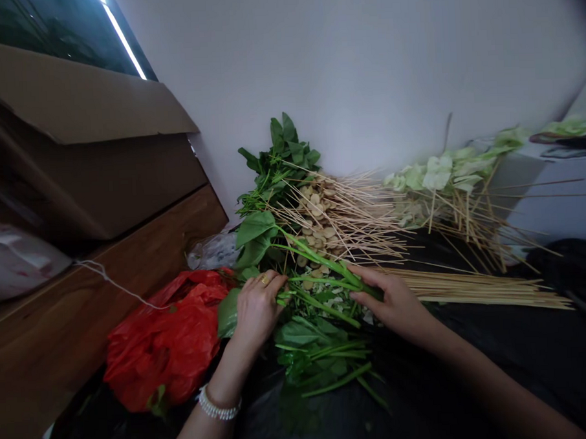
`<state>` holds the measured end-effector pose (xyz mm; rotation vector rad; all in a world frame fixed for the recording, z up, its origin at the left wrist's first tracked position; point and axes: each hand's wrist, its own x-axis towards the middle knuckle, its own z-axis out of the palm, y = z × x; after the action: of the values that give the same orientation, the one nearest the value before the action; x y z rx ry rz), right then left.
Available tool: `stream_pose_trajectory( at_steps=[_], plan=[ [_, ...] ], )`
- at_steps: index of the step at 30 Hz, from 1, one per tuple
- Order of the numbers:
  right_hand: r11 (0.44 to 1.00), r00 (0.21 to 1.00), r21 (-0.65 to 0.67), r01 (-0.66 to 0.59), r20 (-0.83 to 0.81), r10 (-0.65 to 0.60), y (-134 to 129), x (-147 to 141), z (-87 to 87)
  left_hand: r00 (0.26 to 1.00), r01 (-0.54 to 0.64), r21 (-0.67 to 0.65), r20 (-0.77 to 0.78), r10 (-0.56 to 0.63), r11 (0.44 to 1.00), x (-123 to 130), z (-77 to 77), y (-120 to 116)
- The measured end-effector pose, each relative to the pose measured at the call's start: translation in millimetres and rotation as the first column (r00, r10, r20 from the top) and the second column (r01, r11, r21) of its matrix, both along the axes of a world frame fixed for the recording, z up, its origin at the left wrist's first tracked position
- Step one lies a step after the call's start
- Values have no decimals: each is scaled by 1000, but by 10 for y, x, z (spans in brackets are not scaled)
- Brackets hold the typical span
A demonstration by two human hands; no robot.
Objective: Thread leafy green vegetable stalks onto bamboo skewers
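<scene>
A bunch of leafy green stems [319,260] stretches between my two hands over the black covering. My right hand [386,299] is closed round the thick stem ends. On the leaf side, my left hand [261,302], with a ring and a beaded bracelet at the wrist, has its fingers bent together on the thinner stems and leaves. Just below lies a pile of cut greens [323,354]. Behind the stems are skewered pale round slices [316,209], their sticks pointing right, with more skewered leafy greens [285,155] at the back.
A red plastic bag [167,348] lies left of my left hand. Bare wooden skewers [480,286] lie at the right, below skewered pale green leaves [441,174]. A cardboard box [91,170] stands at the upper left, and a white wall [354,68] rises behind.
</scene>
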<state>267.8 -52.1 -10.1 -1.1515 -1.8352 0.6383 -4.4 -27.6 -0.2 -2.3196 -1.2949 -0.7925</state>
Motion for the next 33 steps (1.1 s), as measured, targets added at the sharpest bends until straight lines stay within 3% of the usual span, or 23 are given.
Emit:
stream_pose_trajectory(
  at_steps=[3, 6, 8, 9, 11, 15, 18, 21, 25, 33],
  plan=[
    [999, 1000, -31, -28, 5, 29, -9, -21, 1, 968, -9, -85, 248, 30, 996, -17, 11, 35],
    [998, 1000, -53, -27, 1, 27, 11, -11, -24, 799, -58, -155, 585, 139, 986, -126, 27, 127],
    [998, 1000, -61, -7, -2, 7, 23, -2, -39, 712, -131, -128, 678, 183, 983, -197, 38, 175],
    [998, 1000, -66, -1, -3, 1, 23, -2, -39, 710, -158, -96, 680, 181, 983, -214, 43, 184],
    [997, 1000, -73, -9, -1, 9, 5, -14, -16, 764, -151, -42, 629, 143, 988, -197, 50, 158],
    [989, 995, -107, -102, 4, 103, -77, -60, 96, 859, -18, -55, 510, 43, 998, -16, 68, -14],
    [982, 989, -129, -135, 36, 141, -131, -108, 138, 914, 61, 89, 396, -91, 994, 137, 93, -153],
    [989, 987, -56, -138, 76, 142, -157, -174, 88, 940, 188, 189, 249, -233, 964, 267, 106, -244],
    [989, 988, 29, -143, 70, 140, -170, -258, -24, 948, 289, 137, 95, -303, 948, 387, 71, -290],
    [990, 994, 95, -106, 51, 101, -182, -300, -79, 955, 296, -3, 7, -296, 955, 428, 39, -274]
  ],
)
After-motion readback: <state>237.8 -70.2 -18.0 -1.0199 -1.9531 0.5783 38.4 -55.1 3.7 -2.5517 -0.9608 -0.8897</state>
